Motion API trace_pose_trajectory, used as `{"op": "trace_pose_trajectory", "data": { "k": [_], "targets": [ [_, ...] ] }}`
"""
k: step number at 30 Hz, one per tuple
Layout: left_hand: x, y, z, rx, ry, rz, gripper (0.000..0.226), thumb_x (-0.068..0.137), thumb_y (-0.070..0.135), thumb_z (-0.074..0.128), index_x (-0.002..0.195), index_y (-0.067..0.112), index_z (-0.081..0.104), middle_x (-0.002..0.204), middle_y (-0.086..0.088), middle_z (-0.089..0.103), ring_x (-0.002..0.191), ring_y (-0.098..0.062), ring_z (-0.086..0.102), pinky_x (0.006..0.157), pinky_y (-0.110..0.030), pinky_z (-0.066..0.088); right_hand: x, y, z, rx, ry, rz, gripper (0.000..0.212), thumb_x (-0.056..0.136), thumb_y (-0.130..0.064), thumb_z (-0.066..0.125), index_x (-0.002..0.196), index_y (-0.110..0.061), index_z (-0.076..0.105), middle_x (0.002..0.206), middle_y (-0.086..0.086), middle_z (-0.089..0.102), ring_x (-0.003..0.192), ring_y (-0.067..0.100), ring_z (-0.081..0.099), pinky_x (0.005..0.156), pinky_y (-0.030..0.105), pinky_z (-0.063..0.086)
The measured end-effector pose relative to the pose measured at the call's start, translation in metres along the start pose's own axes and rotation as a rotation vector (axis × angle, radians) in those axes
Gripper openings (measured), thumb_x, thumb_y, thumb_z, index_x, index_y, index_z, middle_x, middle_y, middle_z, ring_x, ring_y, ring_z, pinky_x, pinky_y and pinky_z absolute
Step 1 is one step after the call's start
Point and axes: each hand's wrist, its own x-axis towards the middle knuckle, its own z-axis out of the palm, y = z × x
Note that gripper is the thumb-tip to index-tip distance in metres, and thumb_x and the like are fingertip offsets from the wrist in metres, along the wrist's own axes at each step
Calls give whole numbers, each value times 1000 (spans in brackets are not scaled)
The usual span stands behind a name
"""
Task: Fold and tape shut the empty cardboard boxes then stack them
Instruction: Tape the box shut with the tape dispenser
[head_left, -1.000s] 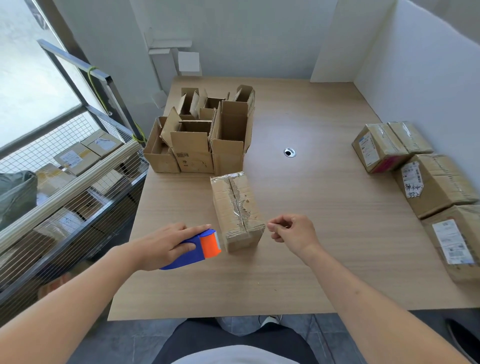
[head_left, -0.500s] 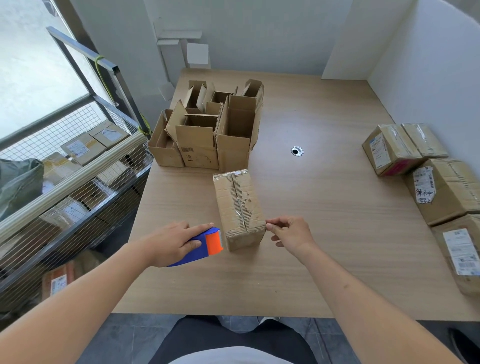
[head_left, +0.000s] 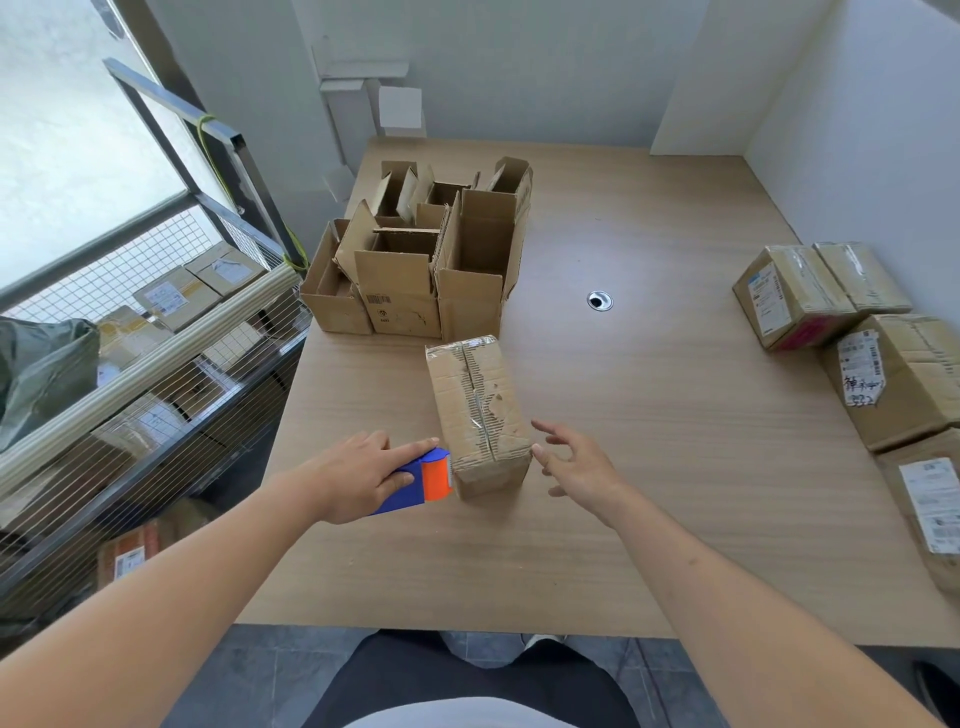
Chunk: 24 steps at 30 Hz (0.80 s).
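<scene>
Closed box (head_left: 475, 410) lies near the middle of the bench (head_left: 649, 415), seam up and taped, so the top reads as sealed. Left hand (head_left: 358, 475) grips the tape dispenser (head_left: 418, 480), its orange head at the box's near-left end. Right hand (head_left: 574, 462) hovers just right of the box, fingers spread, holding nothing, likely ready to lift it. Open boxes (head_left: 415, 265) wait at far left; sealed boxes (head_left: 852, 332) sit at right, probably the stacking spot.

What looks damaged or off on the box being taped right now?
The closed box has ragged, torn cardboard along its centre seam, exposing the corrugation under clear tape. The left hand holds the tape dispenser against its near end; the right hand hovers open beside it.
</scene>
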Motion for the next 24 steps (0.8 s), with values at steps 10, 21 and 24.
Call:
{"op": "trace_pose_trajectory", "data": {
  "k": [10,21,24],
  "targets": [
    [4,6,6,-13,16,-2,57,108,50,30,155,59,-1,109,-1,48,99,-22,49,95,-41,44,4,1,13,-381,366,-498,42,59,-37,97,95,-31,76,116,-7,50,113,15,48,94,25,41],
    [6,11,5,-19,14,-1,58,108,50,31,156,56,0,109,-1,48,98,-21,48,94,-38,43,0,9,20,-450,402,-583,40,68,-29,93,102,-17,78,92,-4,68,86,23,65,75,40,58],
    [6,13,5,-20,21,-3,58,108,50,31,156,56,0,109,0,48,99,-21,48,94,-38,43,-3,12,21,-385,401,-523,44,69,-29,93,107,-16,77,94,-4,68,81,18,67,76,39,59]
  ]
}}
